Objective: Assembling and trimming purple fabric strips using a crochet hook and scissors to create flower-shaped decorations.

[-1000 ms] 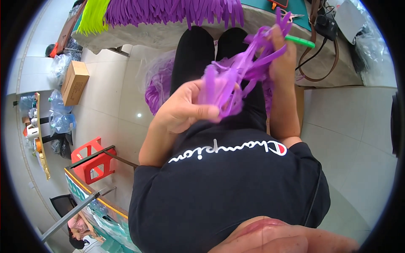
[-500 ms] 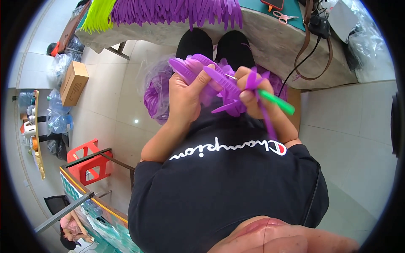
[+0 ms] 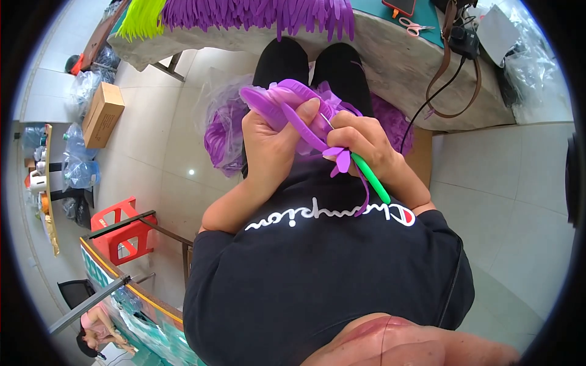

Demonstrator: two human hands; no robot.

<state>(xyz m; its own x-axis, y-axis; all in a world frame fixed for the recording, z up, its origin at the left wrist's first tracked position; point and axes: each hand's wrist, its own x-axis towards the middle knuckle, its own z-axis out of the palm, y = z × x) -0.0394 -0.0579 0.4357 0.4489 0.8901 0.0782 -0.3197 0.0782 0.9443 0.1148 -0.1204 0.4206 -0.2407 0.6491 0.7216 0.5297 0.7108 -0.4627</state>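
Observation:
Just above my lap, my left hand [image 3: 267,141] pinches a ribbed purple soft-plastic piece [image 3: 268,104] between thumb and fingers. My right hand [image 3: 366,139] is closed around a tool with a bright green handle [image 3: 371,178], whose thin metal tip lies against the purple piece near my left thumb. A purple strip with a flower-like end [image 3: 340,160] bends down by the right fingers and trails over my dark shirt. The tool's grip is partly hidden by the right fingers.
Purple strips [image 3: 256,15] and lime-green strips [image 3: 140,18] hang over the table edge ahead. Pink-handled scissors [image 3: 414,27] lie on a teal mat. Plastic bags of purple pieces [image 3: 223,137] flank my legs. At left stand a cardboard box [image 3: 104,116], a red stool [image 3: 122,229] and another person [image 3: 97,326].
My right hand has come slightly left and turned, and the green handle has swung from pointing right to pointing down toward me. The purple strip beside it now bends downward.

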